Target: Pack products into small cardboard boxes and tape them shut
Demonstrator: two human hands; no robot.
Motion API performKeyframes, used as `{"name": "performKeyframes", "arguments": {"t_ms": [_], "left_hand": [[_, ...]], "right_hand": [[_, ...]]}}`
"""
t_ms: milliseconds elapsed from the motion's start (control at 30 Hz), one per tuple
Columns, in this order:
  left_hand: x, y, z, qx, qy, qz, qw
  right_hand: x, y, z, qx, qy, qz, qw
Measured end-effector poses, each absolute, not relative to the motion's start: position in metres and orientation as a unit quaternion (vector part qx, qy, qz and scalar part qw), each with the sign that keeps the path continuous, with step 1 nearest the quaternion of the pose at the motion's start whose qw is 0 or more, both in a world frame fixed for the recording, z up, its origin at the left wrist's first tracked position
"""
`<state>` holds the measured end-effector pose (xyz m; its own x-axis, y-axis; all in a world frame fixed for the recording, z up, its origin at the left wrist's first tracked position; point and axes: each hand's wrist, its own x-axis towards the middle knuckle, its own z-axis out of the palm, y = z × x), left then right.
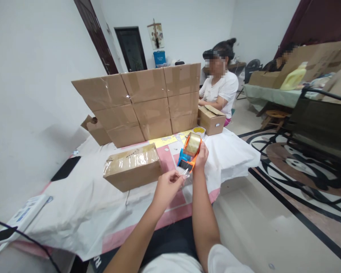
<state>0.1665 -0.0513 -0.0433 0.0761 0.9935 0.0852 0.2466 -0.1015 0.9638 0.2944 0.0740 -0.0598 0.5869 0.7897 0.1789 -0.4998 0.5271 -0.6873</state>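
My right hand [201,156] is wrapped round an orange and blue tape dispenser [186,163], which carries a roll of clear brown tape [193,144]. My left hand [170,181] pinches the loose end of the clear tape [185,173] just below the dispenser. Left of my hands, a closed cardboard box [133,168] with shiny tape across its top lies on the cloth-covered table [88,204]. Another tape roll [199,131] lies beyond the dispenser.
A tall cardboard partition [150,102] stands across the table's far side, with a small box [211,120] at its right end. A person [221,87] sits behind it. A black flat object [66,168] and a white power strip [27,214] lie at left.
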Motion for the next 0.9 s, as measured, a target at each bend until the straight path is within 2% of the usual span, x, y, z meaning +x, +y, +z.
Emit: {"name": "performKeyframes", "arguments": {"t_ms": [900], "left_hand": [[0.162,-0.045,-0.054,0.565,0.536,0.461,0.426]], "right_hand": [[0.285,0.060,-0.046,-0.289,-0.294,0.392,0.822]]}}
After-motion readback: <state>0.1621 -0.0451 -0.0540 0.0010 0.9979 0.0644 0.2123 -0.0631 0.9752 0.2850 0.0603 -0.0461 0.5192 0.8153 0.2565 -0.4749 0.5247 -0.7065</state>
